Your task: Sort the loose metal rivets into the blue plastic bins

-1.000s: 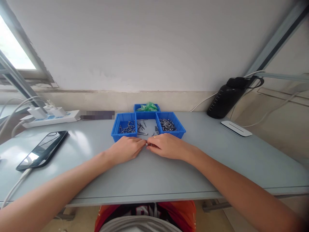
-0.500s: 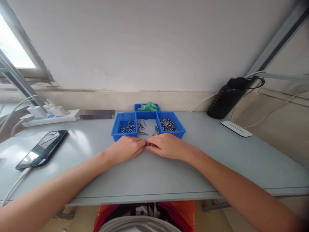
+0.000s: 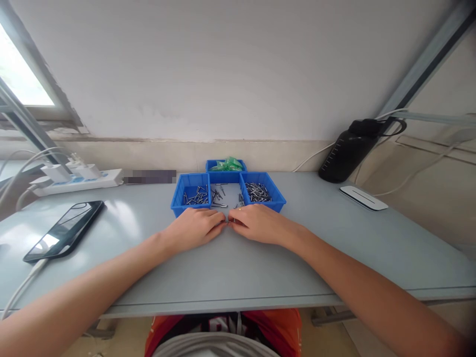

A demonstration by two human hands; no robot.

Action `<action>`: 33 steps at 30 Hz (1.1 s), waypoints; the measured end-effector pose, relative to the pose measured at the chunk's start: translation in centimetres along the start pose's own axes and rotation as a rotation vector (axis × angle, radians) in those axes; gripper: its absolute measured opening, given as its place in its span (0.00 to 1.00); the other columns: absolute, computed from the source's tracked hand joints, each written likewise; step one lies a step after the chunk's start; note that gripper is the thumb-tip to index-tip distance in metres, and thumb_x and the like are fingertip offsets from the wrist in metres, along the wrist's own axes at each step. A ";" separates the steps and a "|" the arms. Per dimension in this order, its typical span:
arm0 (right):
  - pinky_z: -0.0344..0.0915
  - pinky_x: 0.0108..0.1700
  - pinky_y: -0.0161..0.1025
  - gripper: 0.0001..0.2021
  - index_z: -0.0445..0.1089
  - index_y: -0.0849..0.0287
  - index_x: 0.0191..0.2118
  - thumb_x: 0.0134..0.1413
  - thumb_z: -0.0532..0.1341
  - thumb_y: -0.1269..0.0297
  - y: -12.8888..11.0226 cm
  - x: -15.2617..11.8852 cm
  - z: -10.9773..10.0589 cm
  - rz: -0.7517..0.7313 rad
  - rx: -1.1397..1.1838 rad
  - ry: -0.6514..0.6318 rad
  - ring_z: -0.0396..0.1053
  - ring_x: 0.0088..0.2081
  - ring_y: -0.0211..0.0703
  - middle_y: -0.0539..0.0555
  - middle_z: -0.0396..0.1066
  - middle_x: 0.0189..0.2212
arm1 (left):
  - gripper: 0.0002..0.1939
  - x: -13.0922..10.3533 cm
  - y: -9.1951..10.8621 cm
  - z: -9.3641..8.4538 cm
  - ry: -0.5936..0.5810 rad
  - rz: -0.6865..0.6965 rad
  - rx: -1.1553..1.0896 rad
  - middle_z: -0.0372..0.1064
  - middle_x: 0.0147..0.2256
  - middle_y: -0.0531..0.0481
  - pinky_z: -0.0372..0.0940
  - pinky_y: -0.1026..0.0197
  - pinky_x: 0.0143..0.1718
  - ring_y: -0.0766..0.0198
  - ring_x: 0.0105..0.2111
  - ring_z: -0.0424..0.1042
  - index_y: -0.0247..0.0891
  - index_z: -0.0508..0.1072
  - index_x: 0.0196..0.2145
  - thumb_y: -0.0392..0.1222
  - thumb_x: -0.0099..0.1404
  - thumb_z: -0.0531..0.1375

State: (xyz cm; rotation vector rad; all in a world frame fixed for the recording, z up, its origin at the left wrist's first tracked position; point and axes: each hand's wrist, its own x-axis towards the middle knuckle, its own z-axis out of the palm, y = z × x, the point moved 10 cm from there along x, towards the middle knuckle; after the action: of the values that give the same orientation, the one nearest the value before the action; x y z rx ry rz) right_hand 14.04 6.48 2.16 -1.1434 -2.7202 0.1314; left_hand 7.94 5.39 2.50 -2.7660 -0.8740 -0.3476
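Note:
My left hand [image 3: 195,227] and my right hand [image 3: 258,224] meet fingertip to fingertip just in front of the blue bins. The fingers of both are pinched around a small metal piece [image 3: 228,221], mostly hidden by them. Behind my left hand is the left blue bin [image 3: 178,197], with several metal pins inside. Close behind my right hand, the right blue bin [image 3: 277,192] holds a larger heap of metal pins. Between the bins, several loose metal pins [image 3: 219,205] lie on the table.
A rear blue bin [image 3: 226,176] holds green plastic. On the grey table [image 3: 238,277], a phone [image 3: 65,230] and power strip [image 3: 89,182] lie left; a black bottle [image 3: 344,153] and white flat device [image 3: 363,198] are right.
The fingertips of my two hands have drawn slightly apart, with the small metal piece now showing between them. The bins and loose pins stay as they were.

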 end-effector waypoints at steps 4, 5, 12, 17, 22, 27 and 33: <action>0.54 0.29 0.35 0.09 0.62 0.57 0.30 0.61 0.50 0.63 0.2 0.0 0.4 0.018 -0.012 -0.022 0.68 0.30 0.40 0.50 0.71 0.28 | 0.14 0.0 0.1 -0.3 0.043 0.011 -0.002 0.69 0.29 0.53 0.56 0.65 0.26 0.67 0.29 0.69 0.38 0.69 0.34 0.42 0.71 0.46; 0.54 0.29 0.35 0.09 0.62 0.57 0.30 0.60 0.50 0.63 0.2 0.0 0.4 0.017 -0.014 -0.026 0.68 0.30 0.40 0.50 0.71 0.28 | 0.14 0.0 0.2 -0.4 0.053 0.014 -0.002 0.69 0.28 0.53 0.56 0.65 0.27 0.67 0.29 0.69 0.37 0.69 0.35 0.42 0.71 0.46; 0.54 0.28 0.35 0.09 0.63 0.58 0.30 0.60 0.51 0.65 -0.2 0.1 0.6 -0.007 0.005 -0.039 0.68 0.30 0.40 0.51 0.72 0.28 | 0.13 -0.1 0.8 -1.3 0.119 0.069 -0.007 0.69 0.28 0.53 0.57 0.65 0.27 0.68 0.28 0.69 0.37 0.69 0.35 0.41 0.71 0.47; 0.55 0.29 0.35 0.08 0.64 0.58 0.31 0.60 0.52 0.66 -0.4 0.1 0.6 -0.025 0.031 -0.050 0.68 0.30 0.39 0.52 0.72 0.29 | 0.12 -0.2 1.6 -1.5 0.138 0.145 -0.031 0.70 0.29 0.53 0.59 0.65 0.27 0.69 0.28 0.69 0.37 0.69 0.38 0.41 0.71 0.47; 0.55 0.29 0.35 0.08 0.63 0.58 0.30 0.60 0.52 0.66 -0.5 0.0 0.6 -0.027 0.038 -0.049 0.68 0.29 0.39 0.51 0.72 0.29 | 0.12 -0.3 1.7 -1.6 0.148 0.157 -0.034 0.70 0.29 0.52 0.60 0.65 0.27 0.68 0.28 0.70 0.37 0.69 0.38 0.41 0.71 0.47; 0.54 0.29 0.35 0.08 0.64 0.58 0.31 0.60 0.52 0.66 -0.4 0.0 0.5 -0.017 0.021 -0.050 0.68 0.30 0.40 0.52 0.72 0.29 | 0.14 -0.3 1.4 -1.6 0.153 0.126 -0.029 0.69 0.29 0.52 0.60 0.65 0.27 0.69 0.28 0.69 0.37 0.69 0.37 0.42 0.71 0.46; 0.54 0.29 0.35 0.09 0.64 0.58 0.29 0.60 0.52 0.65 -0.1 0.1 0.6 -0.008 -0.005 -0.049 0.68 0.30 0.40 0.51 0.71 0.28 | 0.14 -0.2 0.8 -1.2 0.123 0.076 -0.023 0.69 0.27 0.53 0.58 0.65 0.26 0.68 0.27 0.68 0.37 0.69 0.34 0.42 0.71 0.46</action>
State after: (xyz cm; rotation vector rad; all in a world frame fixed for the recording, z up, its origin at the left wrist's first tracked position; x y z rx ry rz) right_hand 13.79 6.43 1.61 -1.1450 -2.7692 0.1531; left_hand 8.08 4.38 3.45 -2.7553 -0.7373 -0.5114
